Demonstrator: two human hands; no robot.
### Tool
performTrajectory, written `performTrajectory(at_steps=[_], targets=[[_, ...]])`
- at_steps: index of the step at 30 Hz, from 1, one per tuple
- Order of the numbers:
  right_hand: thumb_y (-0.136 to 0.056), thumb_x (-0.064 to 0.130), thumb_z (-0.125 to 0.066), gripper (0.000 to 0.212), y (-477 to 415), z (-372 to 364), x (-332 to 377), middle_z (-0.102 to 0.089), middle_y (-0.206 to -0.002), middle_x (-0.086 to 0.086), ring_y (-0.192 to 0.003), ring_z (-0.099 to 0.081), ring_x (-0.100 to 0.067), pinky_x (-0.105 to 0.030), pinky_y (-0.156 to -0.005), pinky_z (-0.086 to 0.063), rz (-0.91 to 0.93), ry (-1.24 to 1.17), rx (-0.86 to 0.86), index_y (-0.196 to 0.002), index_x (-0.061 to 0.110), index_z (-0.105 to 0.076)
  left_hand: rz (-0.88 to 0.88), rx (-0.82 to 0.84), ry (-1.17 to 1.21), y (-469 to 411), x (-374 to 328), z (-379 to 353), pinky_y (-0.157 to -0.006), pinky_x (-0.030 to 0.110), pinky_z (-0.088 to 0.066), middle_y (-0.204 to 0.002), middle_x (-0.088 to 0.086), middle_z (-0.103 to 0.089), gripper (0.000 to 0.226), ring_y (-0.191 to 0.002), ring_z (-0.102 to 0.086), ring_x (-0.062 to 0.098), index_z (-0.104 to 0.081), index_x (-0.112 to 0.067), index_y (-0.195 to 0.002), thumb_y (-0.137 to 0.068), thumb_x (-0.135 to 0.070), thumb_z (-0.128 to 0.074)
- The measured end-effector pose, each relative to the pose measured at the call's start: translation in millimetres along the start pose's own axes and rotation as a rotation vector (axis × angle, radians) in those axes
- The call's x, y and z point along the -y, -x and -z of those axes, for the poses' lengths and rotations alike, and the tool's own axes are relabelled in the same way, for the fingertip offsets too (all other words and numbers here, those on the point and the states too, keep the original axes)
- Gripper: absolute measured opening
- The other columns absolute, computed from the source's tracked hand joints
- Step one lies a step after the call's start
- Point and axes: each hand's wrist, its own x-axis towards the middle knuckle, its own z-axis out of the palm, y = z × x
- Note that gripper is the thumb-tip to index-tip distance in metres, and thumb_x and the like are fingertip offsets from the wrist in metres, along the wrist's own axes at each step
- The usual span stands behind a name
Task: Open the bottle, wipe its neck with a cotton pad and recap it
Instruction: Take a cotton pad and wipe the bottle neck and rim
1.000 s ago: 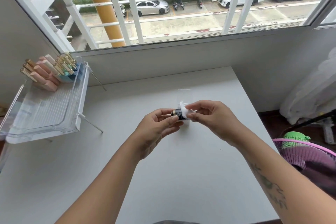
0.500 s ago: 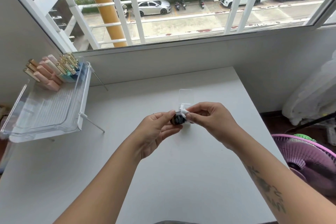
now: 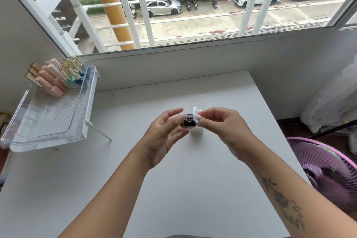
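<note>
A small black bottle [image 3: 188, 121] with white lettering lies sideways in the air above the white table [image 3: 193, 179]. My left hand [image 3: 164, 137] holds it by its left end with the fingertips, palm turned up and the other fingers spread. My right hand [image 3: 226, 131] pinches a white cotton pad [image 3: 196, 115] against the bottle's right end, hiding the neck. Behind the hands stands a small clear plastic box [image 3: 198, 100]. I see no cap.
A clear acrylic tray [image 3: 50, 121] on thin legs stands at the table's left, with several pink and gold cosmetic tubes [image 3: 54, 77] at its back. A purple fan [image 3: 328, 170] sits off the table's right edge. The window wall rises just behind the table.
My left hand has loosened, its palm turned up and fingers spread, holding the bottle only at the fingertips. The right hand keeps the pad on the bottle's end.
</note>
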Motion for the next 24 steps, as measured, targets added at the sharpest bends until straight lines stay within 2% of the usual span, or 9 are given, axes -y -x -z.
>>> performTrajectory(at_steps=[3,6,10,15,19,24], targets=[[-0.081,0.015,-0.077,0.007,-1,0,2,-0.076,-0.081,-0.002,-0.078,-0.067,-0.007,-0.016,-0.074,-0.049,0.075,0.075,-0.007,-0.087,0.018,-0.077,0.126,-0.094,-0.175,0,-5,-6,-0.07,0.027,-0.06,-0.084,0.015,-0.077,0.043,-0.082,-0.076,0.032,-0.074,-0.008,-0.108,-0.091,-0.047,-0.066],[-0.082,0.011,-0.076,0.007,-1,-2,1,-0.076,-0.086,-0.013,-0.078,-0.067,-0.012,-0.021,-0.073,-0.05,0.141,0.156,-0.019,-0.086,0.016,-0.076,0.153,-0.107,-0.131,-2,-5,-6,-0.062,0.022,-0.059,-0.075,0.013,-0.072,0.046,-0.071,-0.075,0.026,-0.076,-0.003,-0.101,-0.083,-0.045,-0.071],[-0.081,0.013,-0.078,0.007,-2,0,0,-0.078,-0.082,0.003,-0.078,-0.073,-0.007,-0.014,-0.072,-0.053,0.098,0.156,-0.031,-0.088,0.017,-0.077,0.101,-0.067,-0.091,-3,-5,-2,-0.069,0.022,-0.059,-0.086,0.016,-0.074,0.053,-0.079,-0.075,0.026,-0.073,0.005,-0.108,-0.076,-0.037,-0.076],[-0.087,0.023,-0.073,0.014,-2,3,6,-0.079,-0.09,-0.003,-0.078,-0.076,-0.017,-0.018,-0.071,-0.057,0.003,0.118,0.031,-0.094,0.012,-0.077,0.045,0.059,-0.074,0,-4,3,-0.088,0.026,-0.056,-0.113,0.021,-0.074,0.039,-0.102,-0.073,0.03,-0.07,0.0,-0.116,-0.085,-0.023,-0.075],[-0.089,0.028,-0.069,0.025,-4,6,12,-0.078,-0.086,-0.007,-0.071,-0.073,-0.018,-0.02,-0.07,-0.057,-0.101,0.099,0.094,-0.092,0.005,-0.075,0.002,0.113,-0.122,0,0,7,-0.093,0.026,-0.054,-0.115,0.015,-0.074,0.029,-0.111,-0.07,0.03,-0.069,-0.008,-0.12,-0.091,-0.006,-0.068],[-0.096,0.022,-0.06,0.036,-9,6,15,-0.069,-0.077,-0.01,-0.063,-0.07,-0.017,-0.019,-0.059,-0.054,-0.172,0.097,0.113,-0.095,-0.013,-0.066,-0.045,0.138,-0.233,-2,0,7,-0.096,0.029,-0.053,-0.111,0.0,-0.075,0.035,-0.114,-0.068,0.033,-0.071,-0.02,-0.116,-0.09,0.003,-0.068]])
